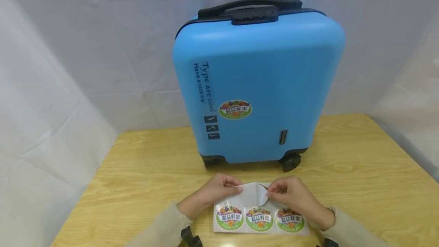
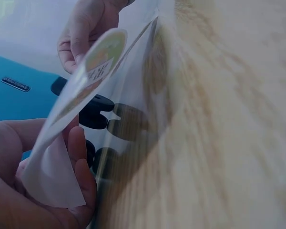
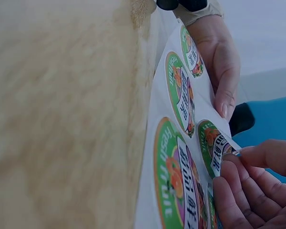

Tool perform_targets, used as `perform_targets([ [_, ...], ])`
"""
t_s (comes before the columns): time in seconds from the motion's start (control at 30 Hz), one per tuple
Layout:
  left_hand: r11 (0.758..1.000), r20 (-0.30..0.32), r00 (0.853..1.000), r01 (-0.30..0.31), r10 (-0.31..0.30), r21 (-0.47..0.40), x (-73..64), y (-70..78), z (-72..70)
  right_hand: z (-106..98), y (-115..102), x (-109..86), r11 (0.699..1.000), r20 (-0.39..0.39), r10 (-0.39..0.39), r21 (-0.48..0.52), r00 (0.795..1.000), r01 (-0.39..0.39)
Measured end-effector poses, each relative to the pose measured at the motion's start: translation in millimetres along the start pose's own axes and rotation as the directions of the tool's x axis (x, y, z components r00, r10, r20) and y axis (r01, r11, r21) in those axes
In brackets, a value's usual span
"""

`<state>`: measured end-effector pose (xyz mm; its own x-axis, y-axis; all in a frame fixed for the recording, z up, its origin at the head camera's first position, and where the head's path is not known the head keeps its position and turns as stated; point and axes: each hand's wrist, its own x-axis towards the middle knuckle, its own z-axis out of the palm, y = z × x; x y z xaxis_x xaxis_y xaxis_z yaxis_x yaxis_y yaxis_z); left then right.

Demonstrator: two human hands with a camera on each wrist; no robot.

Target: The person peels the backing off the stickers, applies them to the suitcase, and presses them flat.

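A white sheet of round fruit stickers [image 1: 219,230] lies on the table in front of the suitcase, three colourful stickers along its near row. My left hand [image 1: 221,189] grips its far left edge, thumb on top; in the left wrist view the sheet bends up from the left hand [image 2: 19,167]. At the far edge my right hand [image 1: 294,193] pinches the lifted rim of a sticker [image 1: 263,195], whose pale underside curls up. In the right wrist view, thumb and forefinger of the right hand [image 3: 262,186] meet at that sticker [image 3: 212,145], still lying partly against the sheet.
A blue suitcase [image 1: 267,87] with a black handle [image 1: 250,5] and black wheels [image 1: 290,162] stands upright behind the hands. One oval fruit sticker [image 1: 235,109] is on its front, beside printed lettering. White sheeting [image 1: 103,48] hangs around the wooden table [image 1: 144,170].
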<state>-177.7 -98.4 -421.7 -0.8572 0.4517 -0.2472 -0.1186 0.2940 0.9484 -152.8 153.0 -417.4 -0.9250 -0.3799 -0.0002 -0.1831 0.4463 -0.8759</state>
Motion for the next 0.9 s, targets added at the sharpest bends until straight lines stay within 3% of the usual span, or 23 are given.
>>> perform_targets([
  [0.23, 1.0, -0.011, 1.0, 0.006, -0.006, 0.001, -2.4, 1.6, -2.9, -5, 0, -2.4, 0.999, 0.002, 0.036, 0.04, 0.999, -0.036],
  [0.77, 1.0, -0.032, 0.999, 0.0, 0.0, -0.024, 0.1, -3.0, -5.6, -27, 8, -10.5, 0.993, 0.04, 0.009, 0.117, 0.999, -0.014],
  [0.9, 1.0, -0.035, 0.999, -0.012, 0.011, -0.026, 0.8, -2.8, -5.9, -33, 9, -10.9, 0.994, 0.018, -0.016, 0.107, 1.0, 0.014],
])
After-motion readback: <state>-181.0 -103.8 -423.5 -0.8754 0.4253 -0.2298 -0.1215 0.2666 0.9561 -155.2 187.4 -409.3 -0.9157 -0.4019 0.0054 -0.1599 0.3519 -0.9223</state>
